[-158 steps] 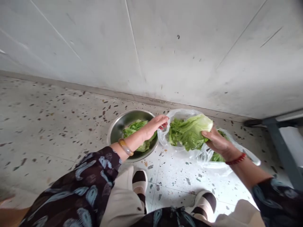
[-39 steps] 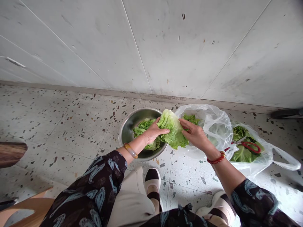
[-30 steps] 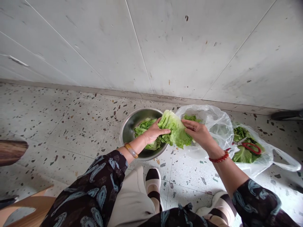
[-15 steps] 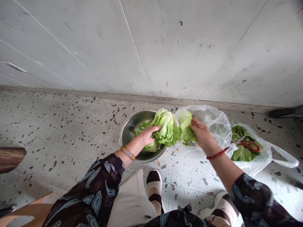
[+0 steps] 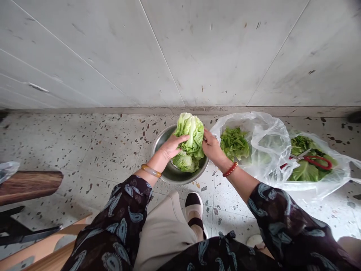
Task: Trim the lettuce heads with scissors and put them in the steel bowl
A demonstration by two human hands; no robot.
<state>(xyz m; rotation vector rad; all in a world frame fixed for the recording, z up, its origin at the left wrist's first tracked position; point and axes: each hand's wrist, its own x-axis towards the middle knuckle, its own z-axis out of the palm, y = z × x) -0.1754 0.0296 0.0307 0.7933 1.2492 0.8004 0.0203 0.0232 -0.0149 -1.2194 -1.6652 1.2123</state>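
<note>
My left hand (image 5: 172, 146) grips a head of lettuce (image 5: 191, 130) from the left, thumb across its front. The lettuce is held tilted over a steel bowl (image 5: 161, 140). At its right edge, my right hand (image 5: 211, 145) has its fingers closed on an outer leaf; the fingertips are partly hidden. More lettuce (image 5: 186, 162) lies in the bowl under the held head. Right of the bowl, an open clear plastic bag (image 5: 265, 130) contains loose green leaves (image 5: 235, 143).
A second plastic bag (image 5: 341, 165) with greens stands farther right, and red-handled scissors (image 5: 318, 162) lie on its contents. A pale wall (image 5: 169, 56) rises behind the bowl. Wooden furniture (image 5: 31, 186) is at the left, on the speckled floor (image 5: 109, 150).
My right hand has let go of a torn lettuce leaf and moved left onto the lettuce head. The lettuce is more upright in my left hand. The view has shifted left.
</note>
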